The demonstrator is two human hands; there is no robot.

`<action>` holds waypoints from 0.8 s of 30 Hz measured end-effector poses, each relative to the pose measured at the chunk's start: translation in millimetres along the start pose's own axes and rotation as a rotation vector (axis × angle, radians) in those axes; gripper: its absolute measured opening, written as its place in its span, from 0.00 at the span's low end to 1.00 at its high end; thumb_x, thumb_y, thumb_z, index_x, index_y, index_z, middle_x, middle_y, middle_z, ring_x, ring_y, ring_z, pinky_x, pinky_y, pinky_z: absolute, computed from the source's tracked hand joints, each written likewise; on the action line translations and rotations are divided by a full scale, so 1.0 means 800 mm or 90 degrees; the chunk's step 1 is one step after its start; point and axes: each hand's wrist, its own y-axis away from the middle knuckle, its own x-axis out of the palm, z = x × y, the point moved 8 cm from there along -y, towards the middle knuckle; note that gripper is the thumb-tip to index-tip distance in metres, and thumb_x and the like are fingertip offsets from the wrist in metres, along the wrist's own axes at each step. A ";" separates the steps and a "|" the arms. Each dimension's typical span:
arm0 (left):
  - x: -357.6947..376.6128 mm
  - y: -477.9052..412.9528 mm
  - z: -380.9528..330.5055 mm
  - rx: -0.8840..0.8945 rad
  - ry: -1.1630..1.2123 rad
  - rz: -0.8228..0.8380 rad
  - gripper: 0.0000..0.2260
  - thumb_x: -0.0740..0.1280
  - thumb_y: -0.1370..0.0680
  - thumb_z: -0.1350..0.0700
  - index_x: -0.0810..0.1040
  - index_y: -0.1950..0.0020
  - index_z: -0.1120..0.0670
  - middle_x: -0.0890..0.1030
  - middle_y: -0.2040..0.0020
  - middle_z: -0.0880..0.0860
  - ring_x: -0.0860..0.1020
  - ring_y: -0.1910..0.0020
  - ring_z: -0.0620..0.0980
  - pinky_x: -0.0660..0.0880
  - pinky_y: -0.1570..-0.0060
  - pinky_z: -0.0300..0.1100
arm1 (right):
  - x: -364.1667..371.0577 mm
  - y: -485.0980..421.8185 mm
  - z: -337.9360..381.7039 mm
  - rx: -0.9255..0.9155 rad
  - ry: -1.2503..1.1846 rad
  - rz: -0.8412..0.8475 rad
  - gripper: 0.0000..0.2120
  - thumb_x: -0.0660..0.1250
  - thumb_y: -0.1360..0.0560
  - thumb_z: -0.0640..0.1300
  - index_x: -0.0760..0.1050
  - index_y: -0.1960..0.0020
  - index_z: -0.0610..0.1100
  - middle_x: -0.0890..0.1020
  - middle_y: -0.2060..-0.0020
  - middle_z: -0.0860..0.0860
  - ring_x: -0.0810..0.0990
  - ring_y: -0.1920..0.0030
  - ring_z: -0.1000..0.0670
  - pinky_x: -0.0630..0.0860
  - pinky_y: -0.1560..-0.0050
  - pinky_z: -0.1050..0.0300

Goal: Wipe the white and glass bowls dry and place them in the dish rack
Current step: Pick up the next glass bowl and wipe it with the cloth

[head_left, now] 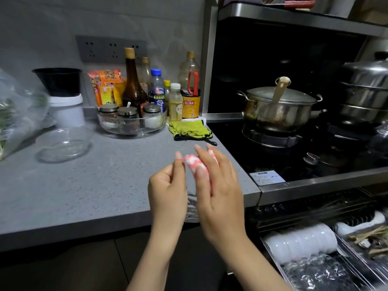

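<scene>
My two hands meet over the front edge of the grey counter (84, 196). A pink-and-white cloth (194, 163) sticks out above my right hand (218, 185), which holds it against a clear glass bowl (191, 208). Only a sliver of that bowl shows between my hands. Fingers curled, my left hand (168, 190) grips the bowl from the left side. A second glass bowl (63, 143) sits upright on the counter at the left. The open dish rack drawer (270, 248) at the lower right holds a row of white bowls (302, 242) and glass bowls (315, 271).
Sauce bottles and a glass tray of spice jars (132, 122) line the back wall. A green oven mitt (190, 129) lies by the stove. A lidded steel pot (279, 108) and a steamer (365, 91) stand on the black cooktop at right. A plastic bag of greens (16, 114) sits far left.
</scene>
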 end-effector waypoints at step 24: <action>0.018 0.001 0.041 -0.349 0.108 0.404 0.34 0.62 0.31 0.32 0.69 0.35 0.55 0.84 0.49 0.59 0.84 0.51 0.58 0.82 0.60 0.47 | -0.034 -0.011 -0.024 -0.215 -0.162 -0.045 0.30 0.54 0.17 0.51 0.75 0.70 0.36 0.69 0.75 0.50 0.68 0.73 0.54 0.64 0.73 0.56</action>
